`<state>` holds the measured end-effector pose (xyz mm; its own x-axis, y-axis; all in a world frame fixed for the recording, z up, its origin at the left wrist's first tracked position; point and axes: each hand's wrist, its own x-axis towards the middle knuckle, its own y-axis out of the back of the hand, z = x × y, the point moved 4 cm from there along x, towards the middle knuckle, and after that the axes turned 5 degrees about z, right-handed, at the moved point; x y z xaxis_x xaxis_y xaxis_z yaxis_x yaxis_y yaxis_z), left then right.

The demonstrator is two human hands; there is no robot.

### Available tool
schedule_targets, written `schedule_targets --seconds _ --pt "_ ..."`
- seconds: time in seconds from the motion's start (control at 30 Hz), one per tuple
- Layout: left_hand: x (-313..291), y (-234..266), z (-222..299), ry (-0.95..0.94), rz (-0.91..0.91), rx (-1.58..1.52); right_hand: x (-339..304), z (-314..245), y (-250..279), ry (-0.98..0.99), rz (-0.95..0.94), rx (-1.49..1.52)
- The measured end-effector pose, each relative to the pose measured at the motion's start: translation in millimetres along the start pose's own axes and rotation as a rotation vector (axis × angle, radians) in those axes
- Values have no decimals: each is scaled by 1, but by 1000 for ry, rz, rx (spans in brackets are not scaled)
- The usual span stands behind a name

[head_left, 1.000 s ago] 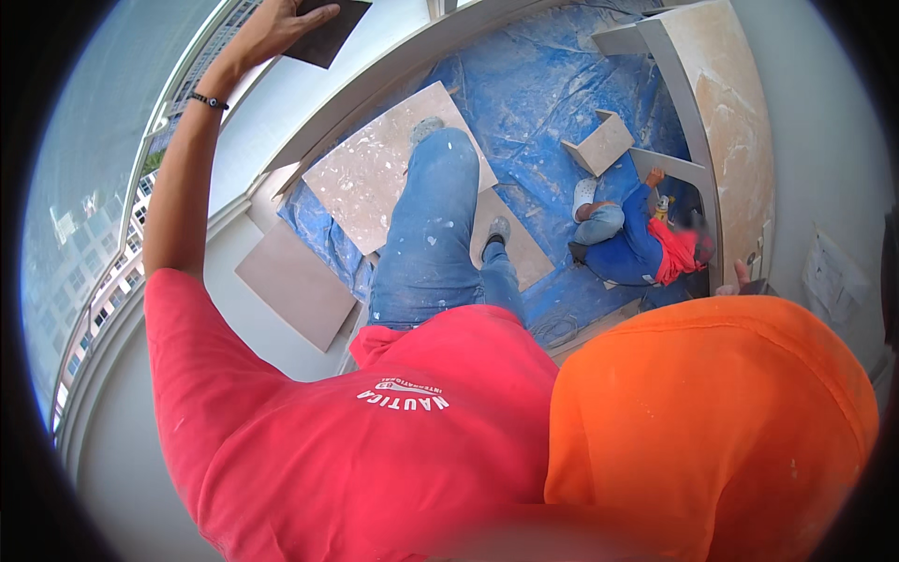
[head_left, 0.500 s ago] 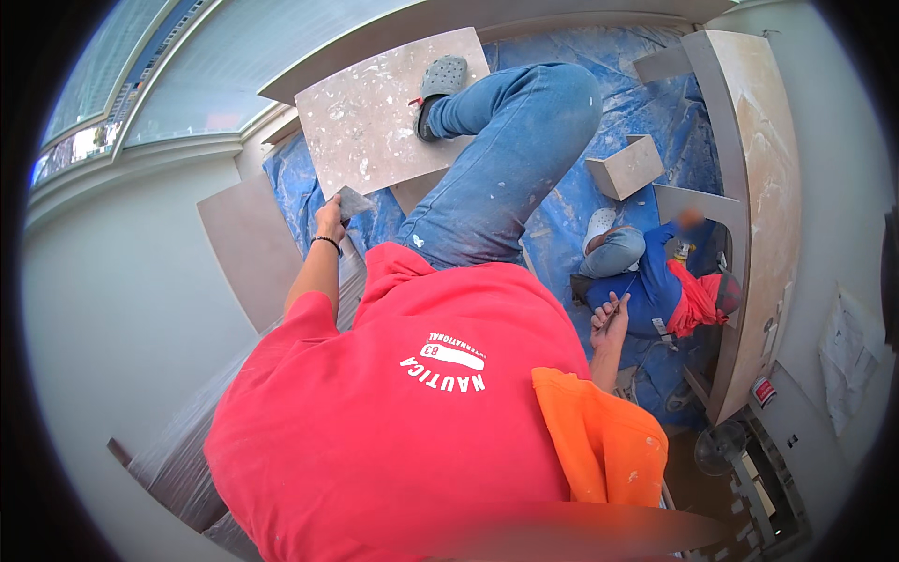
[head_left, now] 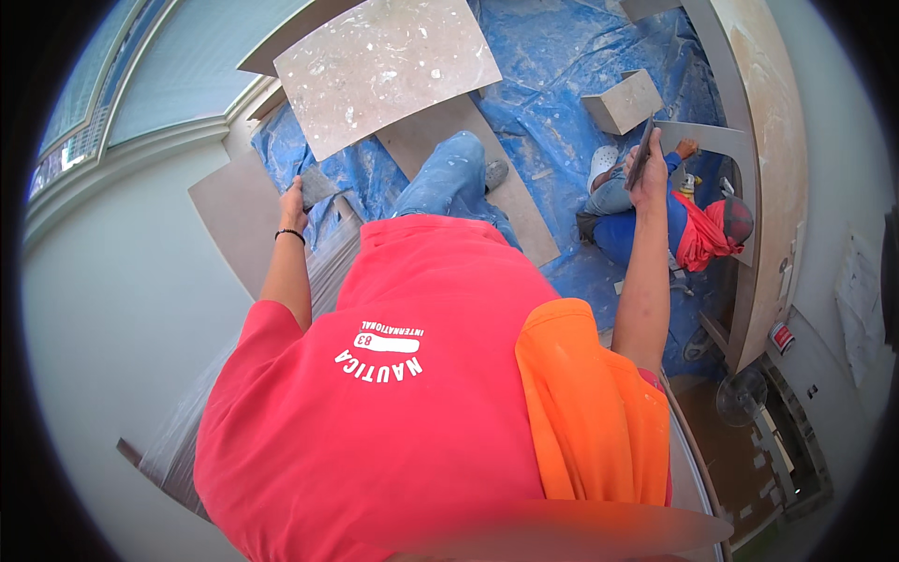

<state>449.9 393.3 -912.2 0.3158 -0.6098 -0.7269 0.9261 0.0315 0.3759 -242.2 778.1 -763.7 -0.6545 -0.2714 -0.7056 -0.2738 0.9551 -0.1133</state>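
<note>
My left hand, with a dark band on its wrist, is closed on a flat grey plate, perhaps a scraper blade. Blue plastic sheeting lies below it, beside a smeared board. Farther right, my right hand is raised, with its fingers wrapped round a thin dark flat plate seen nearly edge-on. Its exact kind does not show. My jeans-clad leg stands between the two hands, the grey clog on a long brown board.
A white-spattered board lies ahead on blue sheeting. At right, a co-worker crouches beside a tall panel. Nearby are an open box, a fan and a tin. Windows line the left.
My right hand has risen forward from low beside my body, bringing the dark plate into clear view. My foot has come off the spattered board onto the brown board. My left hand keeps the grey plate.
</note>
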Motion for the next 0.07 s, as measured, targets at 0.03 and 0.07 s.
schedule_targets --seconds 0.03,0.07 --pt "4 -3 3 42 -6 43 -4 21 -8 -47 -38 8" --pt "7 2 4 58 11 64 -9 38 -15 -71 71 -29"
